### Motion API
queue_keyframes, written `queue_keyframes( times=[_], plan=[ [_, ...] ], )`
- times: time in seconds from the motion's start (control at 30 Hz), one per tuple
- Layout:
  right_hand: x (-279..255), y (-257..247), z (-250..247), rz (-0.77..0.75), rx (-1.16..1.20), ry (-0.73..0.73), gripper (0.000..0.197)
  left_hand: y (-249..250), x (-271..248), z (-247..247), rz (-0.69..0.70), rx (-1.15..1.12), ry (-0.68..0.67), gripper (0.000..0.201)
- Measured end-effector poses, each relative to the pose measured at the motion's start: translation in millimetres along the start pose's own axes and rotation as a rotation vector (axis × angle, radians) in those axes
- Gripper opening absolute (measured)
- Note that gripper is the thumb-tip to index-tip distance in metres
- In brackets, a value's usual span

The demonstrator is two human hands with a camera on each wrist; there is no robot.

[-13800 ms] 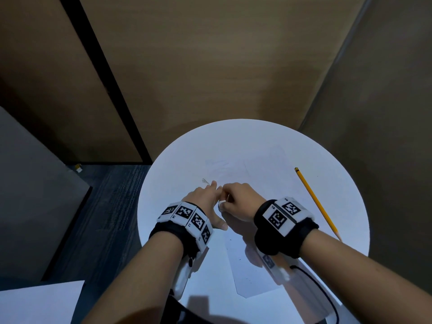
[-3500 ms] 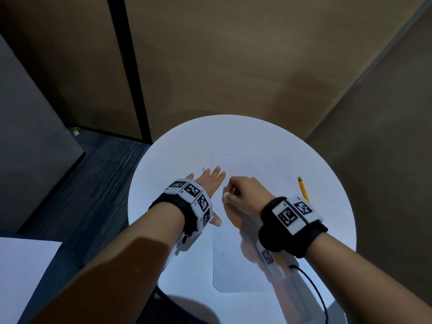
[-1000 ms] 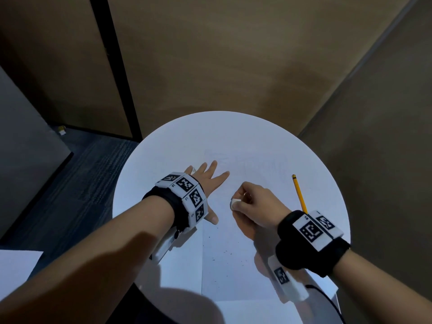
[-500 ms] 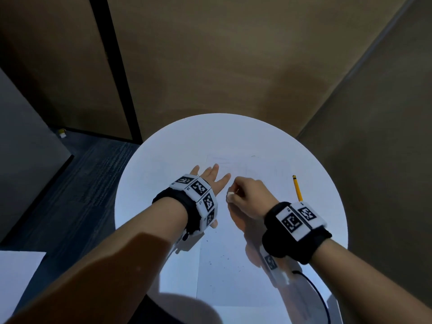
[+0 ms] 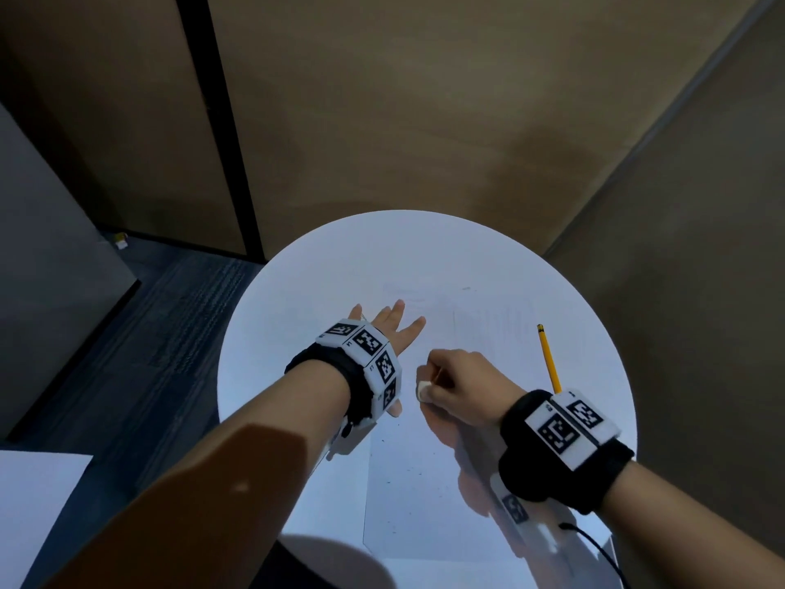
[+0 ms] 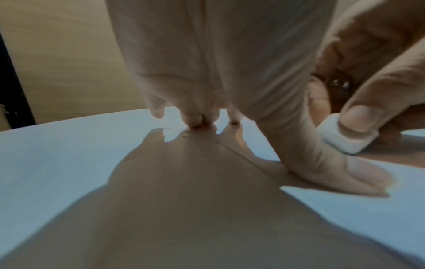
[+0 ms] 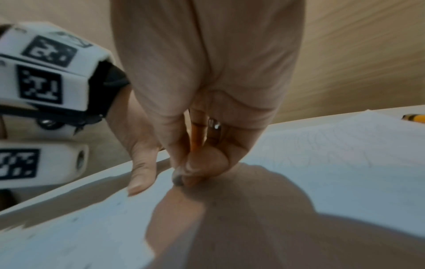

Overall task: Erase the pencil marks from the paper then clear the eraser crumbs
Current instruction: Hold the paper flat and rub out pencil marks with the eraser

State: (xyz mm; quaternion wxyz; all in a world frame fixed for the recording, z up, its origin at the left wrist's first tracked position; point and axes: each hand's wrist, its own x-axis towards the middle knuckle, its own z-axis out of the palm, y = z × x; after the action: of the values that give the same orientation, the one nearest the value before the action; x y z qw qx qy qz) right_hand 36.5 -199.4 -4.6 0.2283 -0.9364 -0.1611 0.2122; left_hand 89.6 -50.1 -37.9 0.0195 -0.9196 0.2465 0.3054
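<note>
While the sheet of paper (image 5: pixel 424 482) is lying flat on the round white table (image 5: pixel 297 299), its long axis is running from the near edge away toward the wall, with the far end tilting slightly right. The left hand (image 5: pixel 391 333) is pressing down on the paper's left margin, fingers straight and spread, pointing away and a little right; in the left wrist view its fingertips (image 6: pixel 195 122) and thumb are touching the surface. The right hand (image 5: pixel 458 386) is pinching a small white eraser (image 5: pixel 422 391) between thumb and curled fingers, and the eraser is sticking out of the hand's left side, its lower face meeting the paper. That block is sitting just beside the left thumb, near the paper's left edge and roughly midway along its length. Dark eraser crumbs (image 5: pixel 418 471) are lying scattered on the nearer half of the sheet, in front of the right wrist. Faint pencil marks (image 7: pixel 333 143) are showing on the far right part of the paper. A yellow pencil (image 5: pixel 549 358) is resting on the table just right of the sheet, its long axis roughly parallel to the paper's, eraser end pointing away; its near end is hidden behind the right wristband.
</note>
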Motion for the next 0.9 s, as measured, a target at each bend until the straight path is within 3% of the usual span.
queue_keyframes(
  times=[0.07,0.17,0.23,0.33,0.4,0.5,0.6,0.7,0.77,0.9],
  plan=[
    [4.1,0.4,-6.7,0.005,-0.014,-0.030,0.023,-1.9,-0.4,0.6,0.011,-0.008,0.003,0.133],
    [15.4,0.1,-7.9,0.043,0.051,0.104,0.009,-4.0,-3.1,-1.6,0.021,-0.036,-0.002,0.132],
    [11.7,0.9,-1.7,0.035,0.051,0.139,0.012,-4.5,-6.3,-2.3,0.034,-0.065,-0.008,0.131],
    [-1.8,0.9,1.2,-0.011,0.000,0.014,0.027,-7.4,-7.2,0.8,0.043,-0.092,0.007,0.131],
    [-1.6,1.0,-4.7,-0.007,-0.010,-0.047,0.026,-8.9,-6.2,2.6,0.042,-0.100,0.008,0.132],
    [10.1,3.4,-6.7,0.034,0.074,0.063,0.011,-8.9,-6.5,1.5,0.044,-0.100,0.007,0.131],
    [5.2,4.7,2.4,0.043,0.118,0.148,0.016,-8.2,-8.1,1.7,0.047,-0.109,0.011,0.131],
    [-6.9,1.3,3.9,-0.008,0.031,0.006,0.028,-9.6,-7.1,5.2,0.040,-0.112,0.026,0.132],
    [-2.8,1.0,-2.1,-0.012,0.016,-0.031,0.024,-9.0,-7.3,3.2,0.038,-0.105,0.011,0.132],
    [12.7,0.9,0.9,0.018,0.078,0.156,0.011,-2.7,-11.6,-5.8,0.031,-0.089,-0.022,0.129]
  ],
)
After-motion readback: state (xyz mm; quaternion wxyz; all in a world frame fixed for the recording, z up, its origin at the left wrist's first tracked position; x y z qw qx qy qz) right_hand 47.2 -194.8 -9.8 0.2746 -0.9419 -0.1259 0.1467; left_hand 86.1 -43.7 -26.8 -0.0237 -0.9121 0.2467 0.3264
